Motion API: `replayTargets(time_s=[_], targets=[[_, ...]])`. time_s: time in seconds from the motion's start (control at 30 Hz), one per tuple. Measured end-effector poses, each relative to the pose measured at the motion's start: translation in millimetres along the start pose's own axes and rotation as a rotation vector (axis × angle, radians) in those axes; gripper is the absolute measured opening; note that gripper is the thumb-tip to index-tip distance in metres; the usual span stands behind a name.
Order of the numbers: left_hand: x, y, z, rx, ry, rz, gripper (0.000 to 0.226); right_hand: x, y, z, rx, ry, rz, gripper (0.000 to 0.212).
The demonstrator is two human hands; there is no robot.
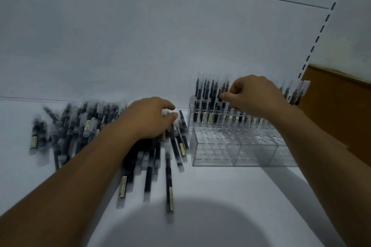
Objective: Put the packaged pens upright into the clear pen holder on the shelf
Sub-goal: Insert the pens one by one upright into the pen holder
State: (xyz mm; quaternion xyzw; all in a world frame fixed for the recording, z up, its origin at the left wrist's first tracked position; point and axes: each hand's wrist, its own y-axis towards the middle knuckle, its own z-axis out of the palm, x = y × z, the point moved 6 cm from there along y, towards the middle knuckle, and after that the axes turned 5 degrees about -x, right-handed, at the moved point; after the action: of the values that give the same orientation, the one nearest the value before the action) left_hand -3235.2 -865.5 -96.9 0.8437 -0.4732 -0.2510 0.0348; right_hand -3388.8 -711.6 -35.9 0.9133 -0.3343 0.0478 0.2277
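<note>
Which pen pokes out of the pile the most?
On the white shelf, find the heap of packaged pens lying flat under the left hand, left of the clear pen holder. At the heap's near edge, one pen reaches further toward the camera than any other, with a pale label near its end.

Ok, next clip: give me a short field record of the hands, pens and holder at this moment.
clear pen holder: back rows filled, front holes empty
loose pens: lying flat on the white shelf, left of the holder
left hand: on the loose pens, pinching one wrapper end
right hand: pinching one of the upright pens in the back rows
</note>
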Motion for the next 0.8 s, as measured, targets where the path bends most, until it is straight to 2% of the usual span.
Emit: replayTargets(time_s=[0.1, 0.23, 0.33, 0.43, 0.53, 0.63, 0.8], targets=[[3.5, 1.7, -19.2, -0.114, 0.012, -0.018, 0.036, 39.1, -13.7, 10.7, 0.075, 0.057, -0.111, 0.028], [11.5, -0.1, -48.7, -0.257, -0.105, -0.079, 0.026, 98.2, -26.7, 38.6, 0.223, 0.024, -0.288, 0.025], [32.9, -9.4, -63.8, -0.276, -0.055, -0.13, 0.024, 129.1, -32.4, 56.2, 0.273, -0.073, -0.423, 0.04], [65.2, -26.2, -63.0, -0.226, 0.021, -0.219, 0.032, 145.6, -39.7, 72.1, 0.253, -0.182, -0.511, 0.045], [82.7, -34.2, -46.7, -0.096, 0.037, -0.276, 0.049, 149.7, -47.8, 78.1, 0.183, -0.138, -0.512, 0.044], [80.2, -32.7, -45.5, -0.102, 0.075, -0.272, 0.06, 147.7, -52.1, 76.2, 0.101, -0.033, -0.485, 0.034], [76.7, -35.0, -45.4, -0.117, 0.045, -0.298, 0.054, 146.6, -50.9, 76.5, 0.112, 0.079, -0.417, 0.022]])
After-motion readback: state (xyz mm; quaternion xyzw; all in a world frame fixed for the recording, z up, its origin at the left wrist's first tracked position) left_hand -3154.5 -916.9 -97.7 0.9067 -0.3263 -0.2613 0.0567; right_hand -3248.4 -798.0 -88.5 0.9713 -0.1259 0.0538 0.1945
